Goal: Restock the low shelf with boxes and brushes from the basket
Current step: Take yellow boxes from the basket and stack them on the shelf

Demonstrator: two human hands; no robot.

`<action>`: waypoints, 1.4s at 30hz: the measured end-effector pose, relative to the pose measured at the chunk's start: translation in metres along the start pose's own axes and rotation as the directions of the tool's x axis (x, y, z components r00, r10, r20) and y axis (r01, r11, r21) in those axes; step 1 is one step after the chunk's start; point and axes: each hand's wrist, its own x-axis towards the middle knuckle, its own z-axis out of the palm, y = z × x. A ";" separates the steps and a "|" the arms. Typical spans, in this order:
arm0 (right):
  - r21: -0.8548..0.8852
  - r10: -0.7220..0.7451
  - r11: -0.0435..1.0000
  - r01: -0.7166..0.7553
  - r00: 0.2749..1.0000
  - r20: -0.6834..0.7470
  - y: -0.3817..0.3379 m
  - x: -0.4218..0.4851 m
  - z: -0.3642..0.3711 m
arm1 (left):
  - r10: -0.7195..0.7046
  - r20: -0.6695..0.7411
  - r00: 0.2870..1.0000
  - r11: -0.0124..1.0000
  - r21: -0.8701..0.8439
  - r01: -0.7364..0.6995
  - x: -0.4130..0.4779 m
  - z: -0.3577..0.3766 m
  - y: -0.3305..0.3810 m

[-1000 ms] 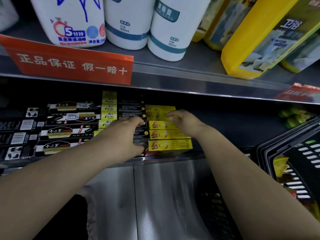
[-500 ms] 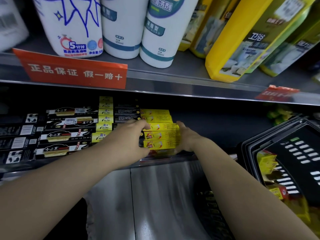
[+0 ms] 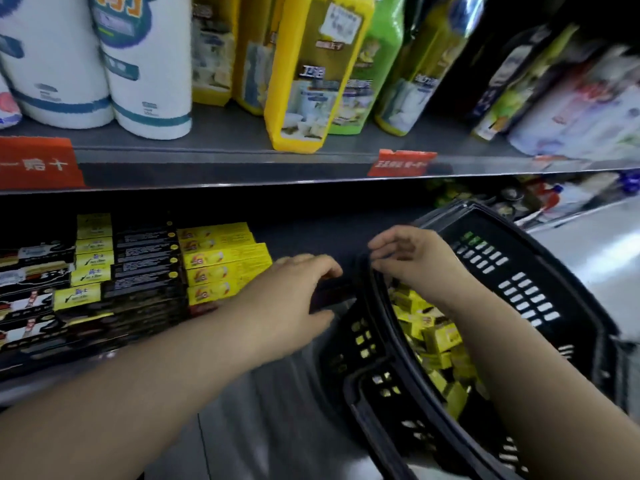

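A black plastic basket [image 3: 540,271] sits at the right, tilted, with several yellow boxes [image 3: 436,337] inside. On the low shelf [image 3: 311,237] a stack of yellow boxes [image 3: 221,265] stands beside stacks of black boxes [image 3: 145,268]. My left hand [image 3: 294,296] hovers just right of the yellow stack, fingers loosely curved, holding nothing. My right hand [image 3: 412,258] is over the basket's near rim, fingers loosely curled and empty.
The upper shelf [image 3: 242,157] carries white bottles [image 3: 145,64], yellow and green refill pouches [image 3: 311,74] and red price tags [image 3: 398,162]. More black and white boxes [image 3: 31,296] fill the low shelf's left. A steel panel [image 3: 263,427] lies below the shelf.
Both hands let go of the yellow stack and moved right, the right hand over to the basket. The view swung right, bringing the basket in.
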 end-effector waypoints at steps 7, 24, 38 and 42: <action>0.059 0.386 0.922 -0.382 0.907 -0.169 0.109 -0.028 -0.057 | 0.156 0.155 0.976 0.988 -0.019 -0.155 0.046 0.036 0.055; -0.525 0.749 0.275 -0.805 0.522 -0.407 0.288 -0.012 -0.075 | 0.215 0.345 0.914 0.878 0.342 -0.336 0.094 0.099 0.053; -0.817 0.584 0.099 -0.569 0.698 -0.415 0.302 -0.022 -0.060 | 0.134 0.381 0.915 0.868 0.400 -0.294 0.093 0.100 0.059; -0.511 0.558 0.410 -0.755 0.651 -0.515 0.261 -0.011 -0.085 | 0.129 0.382 0.915 0.879 0.382 -0.284 0.093 0.099 0.060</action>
